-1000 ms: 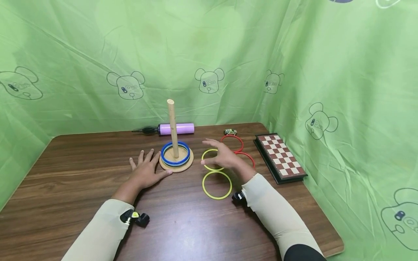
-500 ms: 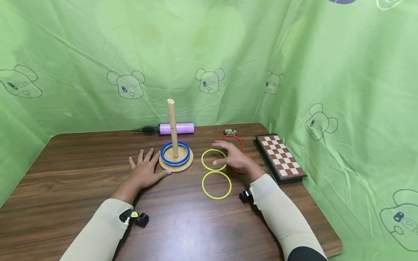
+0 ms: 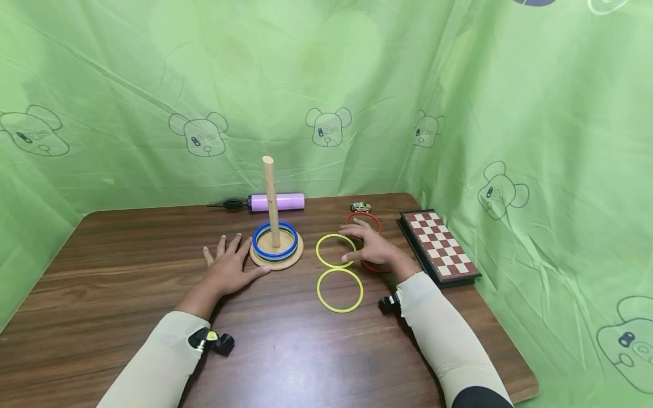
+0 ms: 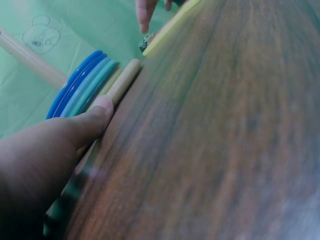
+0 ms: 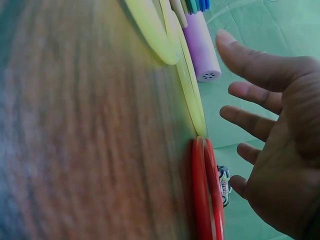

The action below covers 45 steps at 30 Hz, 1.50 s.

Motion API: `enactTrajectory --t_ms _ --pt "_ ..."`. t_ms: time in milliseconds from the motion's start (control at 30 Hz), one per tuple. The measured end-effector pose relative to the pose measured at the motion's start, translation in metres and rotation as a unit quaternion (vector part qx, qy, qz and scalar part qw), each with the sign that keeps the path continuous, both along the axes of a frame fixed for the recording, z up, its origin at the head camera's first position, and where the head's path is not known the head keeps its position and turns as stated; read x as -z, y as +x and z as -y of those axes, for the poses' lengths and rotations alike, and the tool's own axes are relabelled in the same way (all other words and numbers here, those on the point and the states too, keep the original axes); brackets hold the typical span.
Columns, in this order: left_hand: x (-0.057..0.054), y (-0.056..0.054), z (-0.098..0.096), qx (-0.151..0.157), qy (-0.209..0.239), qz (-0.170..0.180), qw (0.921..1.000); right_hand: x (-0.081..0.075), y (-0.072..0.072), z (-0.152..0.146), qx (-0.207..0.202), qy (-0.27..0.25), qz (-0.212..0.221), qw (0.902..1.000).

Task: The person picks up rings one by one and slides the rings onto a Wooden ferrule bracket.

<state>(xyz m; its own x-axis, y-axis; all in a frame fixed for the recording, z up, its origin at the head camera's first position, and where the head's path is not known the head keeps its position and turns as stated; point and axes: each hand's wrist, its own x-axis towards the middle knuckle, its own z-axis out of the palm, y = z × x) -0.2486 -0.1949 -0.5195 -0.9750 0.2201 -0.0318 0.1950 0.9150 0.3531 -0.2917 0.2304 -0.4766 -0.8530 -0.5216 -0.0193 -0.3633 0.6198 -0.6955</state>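
Observation:
A wooden peg stand (image 3: 272,198) stands upright, with several rings stacked around its peg, blue rings (image 4: 70,90) on top and light blue and green ones below. My left hand (image 3: 227,272) rests on the table left of the stand, fingers spread. Its thumb (image 4: 103,105) touches the edge of the round base (image 3: 297,258). Above the loose rings hovers my right hand (image 3: 374,246), fingers apart, holding nothing. Below and beside it lie the far yellow ring (image 3: 318,249), a red ring (image 3: 379,222) and a second red ring (image 3: 374,270), partly hidden. The near yellow ring (image 3: 339,310) lies closer.
A purple hand pump (image 3: 285,202) lies behind the stand. By the back edge, a small toy car (image 3: 361,207) sits just beyond the far red ring. A folding chessboard (image 3: 441,246) lies at the right edge. Green cloth (image 3: 377,68) hangs around the table.
My right hand has drawn back to the right, from over the far yellow ring toward the red rings, uncovering more of the yellow one. The left hand and stand have stayed in place.

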Motion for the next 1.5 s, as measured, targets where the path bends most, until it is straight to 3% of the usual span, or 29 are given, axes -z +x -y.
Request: enactTrajectory --t_ms 267,633,1267,1500 --pt "0.001 -0.001 -0.001 0.0 0.002 0.001 1.0 0.005 -0.001 -0.006 -0.009 0.008 0.002 0.9999" --pt "0.0 0.001 -0.001 0.001 -0.001 0.005 1.0 0.011 -0.004 -0.009 -0.019 0.069 -0.019 0.9973" --pt "0.0 0.0 -0.001 0.0 0.005 0.002 1.0 0.015 0.0 -0.003 -0.017 0.077 -0.03 0.9964" --pt "-0.001 0.001 -0.001 0.0 0.005 0.005 1.0 0.017 -0.002 0.0 -0.015 0.083 -0.053 0.995"
